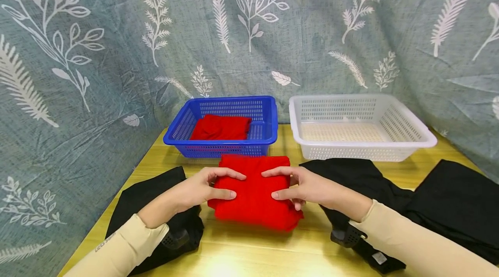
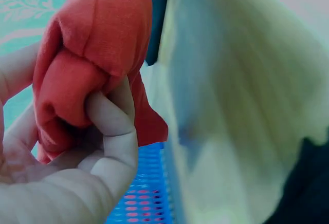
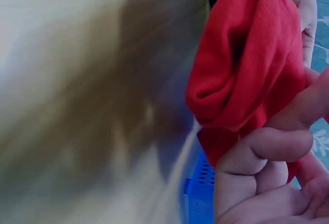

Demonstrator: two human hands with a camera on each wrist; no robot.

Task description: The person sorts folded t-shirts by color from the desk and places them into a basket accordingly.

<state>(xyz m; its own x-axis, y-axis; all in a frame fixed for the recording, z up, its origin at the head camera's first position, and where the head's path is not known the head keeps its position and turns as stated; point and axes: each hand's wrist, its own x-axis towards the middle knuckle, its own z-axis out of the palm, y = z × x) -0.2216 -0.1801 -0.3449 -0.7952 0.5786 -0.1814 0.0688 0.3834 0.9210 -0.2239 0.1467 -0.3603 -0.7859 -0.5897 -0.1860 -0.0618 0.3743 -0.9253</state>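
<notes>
Two hands hold one folded red cloth (image 1: pixel 253 207) at the centre of the frame. We locate the left hand (image 1: pixel 200 187) at its left edge and the right hand (image 1: pixel 309 185) at its right edge; on each, the fingers are curled around the cloth, index finger and thumb lying on its upper face. In the left wrist view we observe fingers bent against the folded edge. We cannot tell whether the underside touches the wooden counter (image 1: pixel 249 253). Directly above the held cloth in the frame stands a blue basket (image 1: pixel 220 142), containing a second red cloth (image 1: pixel 222 128). To its right, at upper right of centre, we note a white basket (image 1: pixel 364 144). Three black fabric areas flank the work: one at lower left (image 1: pixel 146 188), one right of centre (image 1: pixel 347 169) and one at the right edge (image 1: pixel 458 201). Behind everything hangs a grey-green, leaf-patterned curtain (image 1: pixel 117 13).
</notes>
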